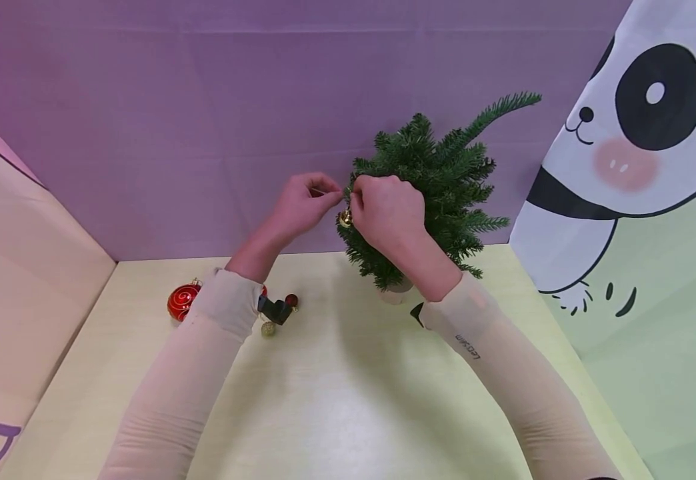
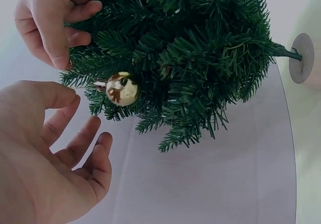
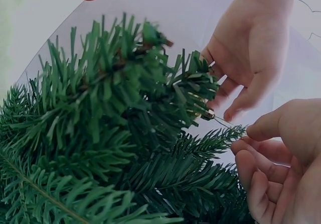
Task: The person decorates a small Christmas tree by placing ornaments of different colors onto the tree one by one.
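Note:
A small green artificial Christmas tree [image 1: 426,160] stands at the back of the table on a pale round base [image 1: 393,298]. At its left side hangs a shiny gold bauble [image 2: 124,91] with a thin loop of string at its cap. My left hand [image 1: 303,207] pinches the string between thumb and forefinger, its other fingers loosely bent. Just across from it, my right hand [image 1: 393,210] pinches a branch tip [image 3: 233,132] with thumb and forefinger; whether it also holds the string I cannot tell. Both hands' fingertips are close together beside the bauble.
Left of the tree, a large red bauble [image 1: 181,302] with swirls lies on the table [image 1: 336,400], partly behind the left sleeve. A small dark red bauble [image 1: 291,301] and a glittery gold bauble [image 1: 268,329] lie near that sleeve. A purple backdrop [image 1: 204,133] rises behind.

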A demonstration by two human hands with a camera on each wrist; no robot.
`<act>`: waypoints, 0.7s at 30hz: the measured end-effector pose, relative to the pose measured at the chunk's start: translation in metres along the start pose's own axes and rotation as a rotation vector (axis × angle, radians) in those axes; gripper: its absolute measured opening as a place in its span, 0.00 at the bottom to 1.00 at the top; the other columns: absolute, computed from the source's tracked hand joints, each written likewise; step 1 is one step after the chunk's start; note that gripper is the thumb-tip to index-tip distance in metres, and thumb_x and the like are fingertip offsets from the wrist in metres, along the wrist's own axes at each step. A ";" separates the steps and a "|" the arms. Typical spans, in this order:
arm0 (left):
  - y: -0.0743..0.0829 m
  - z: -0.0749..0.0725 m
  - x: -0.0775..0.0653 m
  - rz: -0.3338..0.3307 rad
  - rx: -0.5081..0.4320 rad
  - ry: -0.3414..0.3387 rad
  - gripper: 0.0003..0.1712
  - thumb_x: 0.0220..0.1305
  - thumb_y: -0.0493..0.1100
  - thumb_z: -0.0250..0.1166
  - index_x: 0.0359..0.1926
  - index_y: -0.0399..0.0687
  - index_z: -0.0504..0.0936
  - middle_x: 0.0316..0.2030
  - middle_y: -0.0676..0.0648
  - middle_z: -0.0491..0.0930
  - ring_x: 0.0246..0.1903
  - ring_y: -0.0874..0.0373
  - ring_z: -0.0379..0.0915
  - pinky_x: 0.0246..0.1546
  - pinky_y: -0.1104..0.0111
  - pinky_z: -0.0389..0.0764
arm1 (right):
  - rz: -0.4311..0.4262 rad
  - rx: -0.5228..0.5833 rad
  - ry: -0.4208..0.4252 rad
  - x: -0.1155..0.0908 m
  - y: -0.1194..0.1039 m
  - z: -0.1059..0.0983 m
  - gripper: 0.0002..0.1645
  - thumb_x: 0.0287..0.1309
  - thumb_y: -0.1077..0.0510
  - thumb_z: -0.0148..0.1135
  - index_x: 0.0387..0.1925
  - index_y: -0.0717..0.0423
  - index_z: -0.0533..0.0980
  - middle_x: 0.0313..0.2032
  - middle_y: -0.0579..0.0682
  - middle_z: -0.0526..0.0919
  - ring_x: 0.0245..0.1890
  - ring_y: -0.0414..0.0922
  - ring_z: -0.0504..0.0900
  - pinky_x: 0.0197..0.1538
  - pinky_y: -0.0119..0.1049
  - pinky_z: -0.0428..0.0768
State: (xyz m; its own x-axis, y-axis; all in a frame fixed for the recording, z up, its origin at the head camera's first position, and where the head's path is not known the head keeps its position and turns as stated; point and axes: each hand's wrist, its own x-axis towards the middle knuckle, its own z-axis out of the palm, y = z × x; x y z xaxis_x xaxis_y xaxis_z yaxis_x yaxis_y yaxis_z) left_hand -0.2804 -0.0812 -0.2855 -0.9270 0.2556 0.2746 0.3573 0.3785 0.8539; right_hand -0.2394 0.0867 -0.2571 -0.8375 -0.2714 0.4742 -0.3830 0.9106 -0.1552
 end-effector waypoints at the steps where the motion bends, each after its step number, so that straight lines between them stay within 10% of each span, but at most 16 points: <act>1: 0.000 0.000 -0.001 -0.003 0.000 0.000 0.10 0.69 0.41 0.61 0.44 0.39 0.83 0.41 0.44 0.80 0.39 0.51 0.75 0.36 0.63 0.74 | 0.000 0.000 0.001 0.000 0.000 0.000 0.14 0.68 0.54 0.51 0.39 0.49 0.83 0.22 0.45 0.80 0.14 0.44 0.72 0.17 0.39 0.72; 21: -0.024 -0.005 -0.025 -0.065 -0.068 -0.018 0.11 0.71 0.40 0.58 0.47 0.38 0.81 0.47 0.41 0.78 0.43 0.49 0.72 0.39 0.64 0.72 | 0.011 0.191 -0.155 -0.022 0.001 -0.021 0.12 0.65 0.46 0.59 0.43 0.47 0.82 0.27 0.41 0.81 0.22 0.40 0.76 0.23 0.37 0.74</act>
State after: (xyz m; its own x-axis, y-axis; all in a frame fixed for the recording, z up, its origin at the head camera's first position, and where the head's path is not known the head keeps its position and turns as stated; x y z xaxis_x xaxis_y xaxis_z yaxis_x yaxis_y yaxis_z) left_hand -0.2666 -0.1014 -0.3108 -0.9457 0.2483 0.2099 0.2870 0.3340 0.8978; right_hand -0.2124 0.1002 -0.2493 -0.8861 -0.3196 0.3357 -0.4280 0.8422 -0.3279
